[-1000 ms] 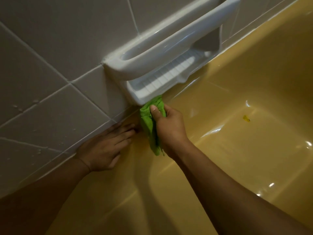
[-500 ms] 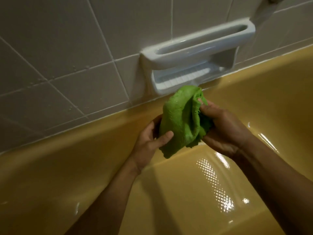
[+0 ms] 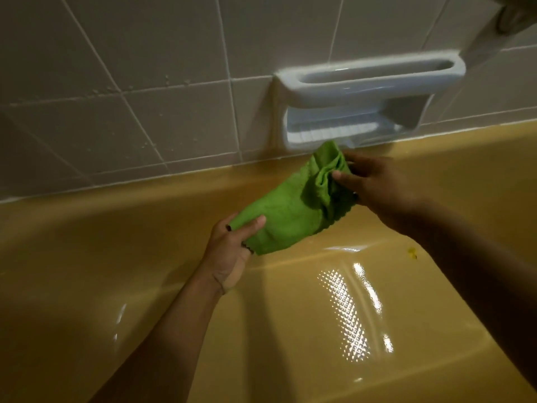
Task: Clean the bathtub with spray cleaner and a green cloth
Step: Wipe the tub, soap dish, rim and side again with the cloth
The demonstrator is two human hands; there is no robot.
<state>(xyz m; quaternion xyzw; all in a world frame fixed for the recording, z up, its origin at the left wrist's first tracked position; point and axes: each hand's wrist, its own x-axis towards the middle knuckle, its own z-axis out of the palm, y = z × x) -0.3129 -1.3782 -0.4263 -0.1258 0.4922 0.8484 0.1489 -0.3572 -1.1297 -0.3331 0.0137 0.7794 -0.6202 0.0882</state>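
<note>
The bathtub [image 3: 87, 257], mustard-yellow and glossy, fills the lower part of the view, and its far rim is joined to a grey tiled wall [image 3: 116, 82]. Water droplets [image 3: 168, 80] are seen on the tiles at upper left.

The left hand [image 3: 232, 251] is raised over the tub's inner slope. The lower left corner of the green cloth [image 3: 293, 210] is pinched by it, with the thumb laid on top and the fingers hidden beneath.

The cloth is held clear of the tub between both hands. It is stretched diagonally from lower left to upper right and is bunched into folds at its upper end.

That upper end is gripped by the right hand [image 3: 374, 187], with thumb and fingers closed on the folds.

A white ceramic soap dish [image 3: 369, 82] with an integral grab bar is recessed in the wall just above the cloth's top edge. Whether the two touch cannot be told.

A small yellow speck [image 3: 412, 253] lies on the tub surface at the right, beside the right forearm.
</note>
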